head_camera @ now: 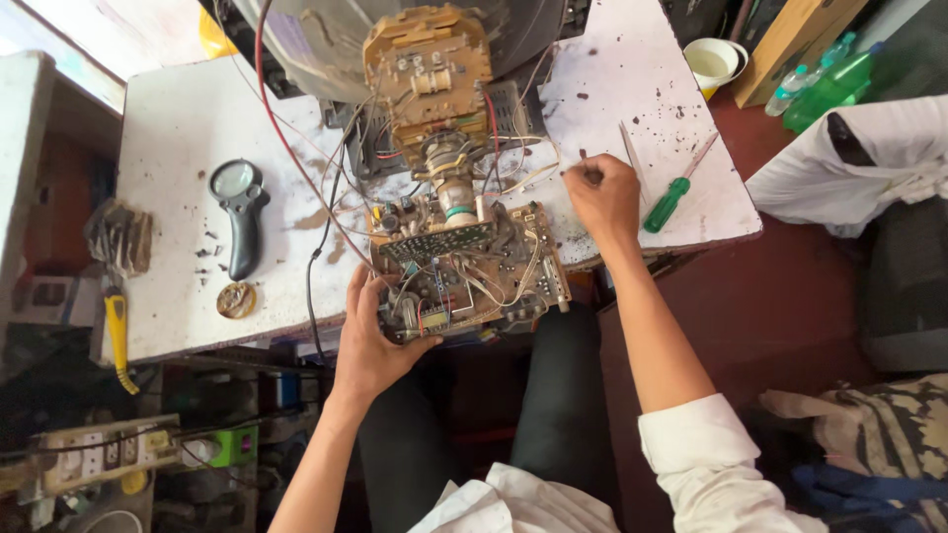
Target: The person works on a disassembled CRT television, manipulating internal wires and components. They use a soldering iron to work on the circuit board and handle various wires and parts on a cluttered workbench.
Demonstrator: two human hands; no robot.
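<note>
A brown circuit board point(464, 266) crowded with parts and wires juts over the near edge of the white worktable point(178, 138). My left hand point(370, 341) grips the board's near left corner from below. My right hand point(602, 197) rests on the table to the right of the board, fingers closed around a small thin dark tool or part whose tip pokes up; I cannot tell what it is. Behind the board sits the neck of a picture tube point(449, 168) with a tan board point(427, 69) on it. Red and black wires point(296, 158) run across the table.
A black-handled magnifier point(240, 202) lies left of the board, with small screws and a round brass part point(236, 299). A green-handled screwdriver point(671, 200) lies at the right. A cup point(713, 61) and green bottles point(834, 84) stand far right. A power strip point(94, 454) sits low left.
</note>
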